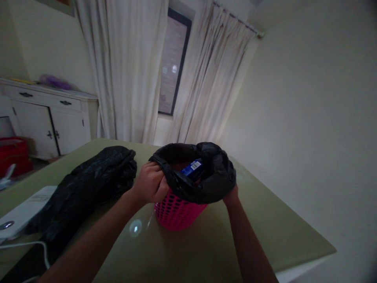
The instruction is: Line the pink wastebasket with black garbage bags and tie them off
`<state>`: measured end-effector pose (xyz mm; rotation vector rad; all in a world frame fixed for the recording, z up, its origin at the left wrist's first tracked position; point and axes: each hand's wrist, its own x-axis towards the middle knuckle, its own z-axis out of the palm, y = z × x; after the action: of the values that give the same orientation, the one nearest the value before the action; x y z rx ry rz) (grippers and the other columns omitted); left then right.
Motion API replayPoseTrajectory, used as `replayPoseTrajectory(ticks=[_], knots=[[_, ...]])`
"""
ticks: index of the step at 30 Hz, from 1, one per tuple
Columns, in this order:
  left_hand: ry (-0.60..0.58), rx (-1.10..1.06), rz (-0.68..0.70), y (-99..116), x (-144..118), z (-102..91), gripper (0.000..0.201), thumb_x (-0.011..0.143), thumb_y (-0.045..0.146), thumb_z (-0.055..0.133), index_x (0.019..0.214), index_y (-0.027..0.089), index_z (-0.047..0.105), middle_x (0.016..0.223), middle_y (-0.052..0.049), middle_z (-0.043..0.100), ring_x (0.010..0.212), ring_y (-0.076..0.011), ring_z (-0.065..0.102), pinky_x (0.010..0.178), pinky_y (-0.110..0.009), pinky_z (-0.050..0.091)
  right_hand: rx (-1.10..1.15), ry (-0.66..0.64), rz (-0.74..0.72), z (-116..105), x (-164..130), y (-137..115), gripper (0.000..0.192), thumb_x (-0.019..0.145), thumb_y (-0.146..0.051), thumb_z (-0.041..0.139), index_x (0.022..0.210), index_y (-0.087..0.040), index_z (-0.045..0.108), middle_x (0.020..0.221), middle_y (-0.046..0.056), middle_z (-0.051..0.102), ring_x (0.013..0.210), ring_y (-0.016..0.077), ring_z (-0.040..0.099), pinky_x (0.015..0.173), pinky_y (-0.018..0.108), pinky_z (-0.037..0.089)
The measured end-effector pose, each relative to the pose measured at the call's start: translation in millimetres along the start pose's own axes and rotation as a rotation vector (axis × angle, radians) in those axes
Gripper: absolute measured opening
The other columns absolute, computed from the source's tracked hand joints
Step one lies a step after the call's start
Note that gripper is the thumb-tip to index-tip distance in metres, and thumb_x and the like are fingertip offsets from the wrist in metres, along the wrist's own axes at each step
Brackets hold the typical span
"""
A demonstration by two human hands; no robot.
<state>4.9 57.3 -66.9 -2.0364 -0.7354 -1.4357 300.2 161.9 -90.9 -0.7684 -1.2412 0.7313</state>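
A pink perforated plastic basket [180, 212] stands on the table, lined with a black trash bag [218, 184] whose mouth is spread over its top. Inside the bag lies a blue box [192, 168] with a white barcode label; other contents are too dark to make out. My left hand [151, 182] is closed around the bag's rim on the left. On the other side, my right hand [231, 195] holds the bag stretched out past the basket, its fingers covered by the black plastic.
Another black plastic bag, bunched up [97, 177], lies on the greenish table [265, 220] to the left. Beside it are a white flat device [29, 208] and a white cable [44, 247]. A white cabinet [67, 122], curtains and a wall stand beyond.
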Motion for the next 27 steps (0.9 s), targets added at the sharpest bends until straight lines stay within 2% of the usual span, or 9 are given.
replayPoseTrajectory(ticks=[2, 4, 7, 11, 13, 16, 20, 24, 27], knots=[[-0.007, -0.025, 0.004, -0.5, -0.1, -1.1, 0.033, 0.089, 0.017, 0.046, 0.057, 0.026, 0.041, 0.049, -0.001, 0.050, 0.044, -0.0162, 0.045, 0.052, -0.037, 0.034, -0.062, -0.165, -0.026, -4.3, 16.7, -23.2, 0.040, 0.074, -0.043, 0.085, 0.107, -0.021, 0.084, 0.121, 0.011, 0.082, 0.130, 0.0367, 0.068, 0.121, 0.054, 0.050], [-0.034, -0.043, -0.007, -1.0, -0.6, -1.5, 0.034, 0.090, 0.017, 0.046, 0.057, 0.025, 0.043, 0.050, -0.001, 0.052, 0.045, -0.0162, 0.046, 0.053, -0.037, 0.036, -0.185, -0.426, -0.063, 0.7, 34.5, -49.4, 0.039, 0.073, -0.041, 0.086, 0.105, -0.020, 0.085, 0.117, 0.009, 0.084, 0.123, 0.0363, 0.071, 0.118, 0.054, 0.052], [-0.098, -0.070, -0.046, -2.3, -1.2, -1.2, 0.036, 0.092, 0.016, 0.045, 0.057, 0.025, 0.045, 0.052, -0.002, 0.054, 0.047, -0.0166, 0.048, 0.054, -0.037, 0.037, -0.450, -0.767, -0.198, 23.7, 56.3, -86.0, 0.030, 0.076, -0.032, 0.082, 0.102, -0.020, 0.085, 0.113, 0.006, 0.084, 0.115, 0.0319, 0.073, 0.111, 0.047, 0.055], [-0.142, -0.080, -0.068, -2.8, -0.3, 0.7, 0.038, 0.095, 0.018, 0.044, 0.058, 0.025, 0.046, 0.053, -0.001, 0.054, 0.048, -0.0170, 0.048, 0.054, -0.037, 0.036, -0.571, -1.011, -0.333, 62.5, 71.8, -111.3, 0.019, 0.082, -0.028, 0.067, 0.089, -0.020, 0.083, 0.095, 0.001, 0.082, 0.092, 0.0232, 0.073, 0.091, 0.035, 0.059], [-0.152, -0.060, -0.064, -2.4, 0.3, 1.5, 0.038, 0.096, 0.019, 0.045, 0.058, 0.024, 0.047, 0.053, -0.001, 0.054, 0.047, -0.0163, 0.048, 0.054, -0.037, 0.035, -0.530, -1.019, -0.258, 79.0, 75.7, -114.1, 0.020, 0.081, -0.029, 0.061, 0.078, -0.020, 0.079, 0.082, 0.000, 0.078, 0.082, 0.0200, 0.070, 0.078, 0.029, 0.057], [-0.171, -0.025, -0.060, -2.6, 0.3, 1.7, 0.040, 0.097, 0.020, 0.046, 0.058, 0.024, 0.047, 0.052, -0.001, 0.054, 0.047, -0.0159, 0.048, 0.055, -0.037, 0.035, -0.370, -0.879, -0.006, 100.3, 78.3, -116.6, 0.021, 0.079, -0.033, 0.061, 0.065, -0.019, 0.069, 0.069, 0.000, 0.070, 0.069, 0.0162, 0.063, 0.064, 0.024, 0.051], [-0.184, -0.003, -0.070, -5.2, -0.6, -0.8, 0.041, 0.098, 0.021, 0.046, 0.058, 0.023, 0.048, 0.052, -0.002, 0.054, 0.047, -0.0159, 0.049, 0.055, -0.037, 0.034, -0.158, -0.678, 0.263, 123.0, 78.7, -130.6, 0.030, 0.087, -0.044, 0.072, 0.074, -0.017, 0.067, 0.070, 0.003, 0.069, 0.064, 0.0156, 0.063, 0.059, 0.025, 0.051], [-0.182, -0.009, -0.102, -8.0, 1.4, -4.3, 0.041, 0.099, 0.022, 0.045, 0.058, 0.024, 0.046, 0.053, -0.001, 0.054, 0.048, -0.0161, 0.049, 0.055, -0.036, 0.033, -0.212, -0.566, 0.236, 131.6, 81.5, -151.8, 0.027, 0.082, -0.035, 0.087, 0.078, -0.013, 0.071, 0.067, 0.003, 0.069, 0.059, 0.0141, 0.063, 0.053, 0.023, 0.049], [-0.171, -0.020, -0.113, -10.1, 2.8, -5.3, 0.041, 0.099, 0.022, 0.045, 0.058, 0.024, 0.046, 0.053, -0.001, 0.054, 0.048, -0.0156, 0.048, 0.055, -0.036, 0.032, -0.137, -0.595, 0.131, 129.9, 79.5, -171.2, 0.029, 0.084, -0.037, 0.087, 0.080, -0.013, 0.072, 0.071, 0.003, 0.071, 0.063, 0.0138, 0.066, 0.057, 0.023, 0.052]])
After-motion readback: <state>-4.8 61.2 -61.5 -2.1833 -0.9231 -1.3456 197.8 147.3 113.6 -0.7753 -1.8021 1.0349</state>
